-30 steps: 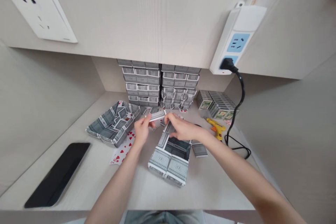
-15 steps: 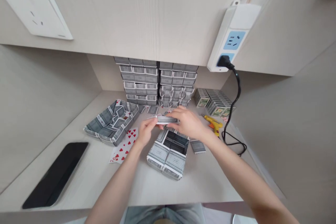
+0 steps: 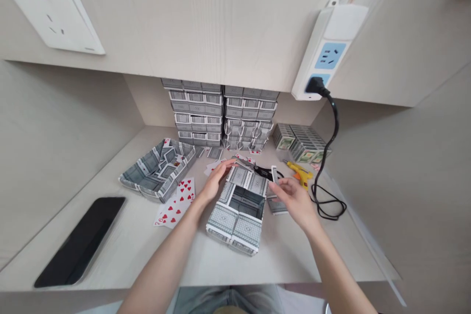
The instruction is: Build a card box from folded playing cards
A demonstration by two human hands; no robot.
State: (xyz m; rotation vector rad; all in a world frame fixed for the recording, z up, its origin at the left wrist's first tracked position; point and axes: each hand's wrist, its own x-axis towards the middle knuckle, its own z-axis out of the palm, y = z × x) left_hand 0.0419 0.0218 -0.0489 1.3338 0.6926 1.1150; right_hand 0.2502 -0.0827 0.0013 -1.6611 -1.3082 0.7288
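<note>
A box built of grey-backed playing cards lies before me, with a dark rectangular opening in its top. My left hand rests at the box's far left corner, its fingers stretched out toward the scissors. In my right hand, pinched between thumb and fingers, a narrow folded playing card stands upright beside the box's far right corner. Black-handled scissors lie just behind the box, partly hidden. More folded grey cards sit under and beside my right hand.
A card-built tray holding folded cards stands left, near heart cards and a black phone. Stacked card boxes fill the back. A yellow glue gun, its black cord and a card block are right.
My hands have moved apart. The right hand has carried the folded card right and down, to the box's far right corner; the left has let go of it. The scissors now show.
</note>
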